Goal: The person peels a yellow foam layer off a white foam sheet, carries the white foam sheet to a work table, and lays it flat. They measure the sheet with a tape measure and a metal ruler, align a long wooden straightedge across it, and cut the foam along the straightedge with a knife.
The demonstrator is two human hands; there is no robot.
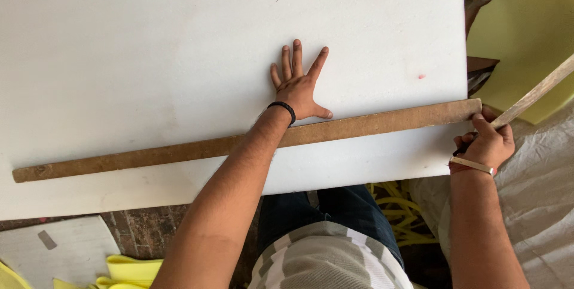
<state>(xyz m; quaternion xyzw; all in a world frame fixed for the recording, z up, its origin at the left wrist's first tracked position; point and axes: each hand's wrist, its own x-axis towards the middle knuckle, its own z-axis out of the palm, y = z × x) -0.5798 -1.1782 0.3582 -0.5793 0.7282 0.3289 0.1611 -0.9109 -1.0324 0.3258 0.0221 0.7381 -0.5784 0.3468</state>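
Observation:
A large white foam sheet lies flat and fills most of the view. A long brown wooden straightedge lies across its near part, rising slightly toward the right. My left hand rests flat on the sheet just beyond the straightedge, fingers spread and thumb near the wood's far edge. My right hand is at the straightedge's right end, at the sheet's right edge. Its fingers are closed around a small dark tool, mostly hidden in the grip.
A second wooden stick slants up to the right past my right hand, over a pale yellow sheet. White woven cloth covers the right side. Yellow strips lie by my legs. Yellow offcuts and a white piece lie at lower left.

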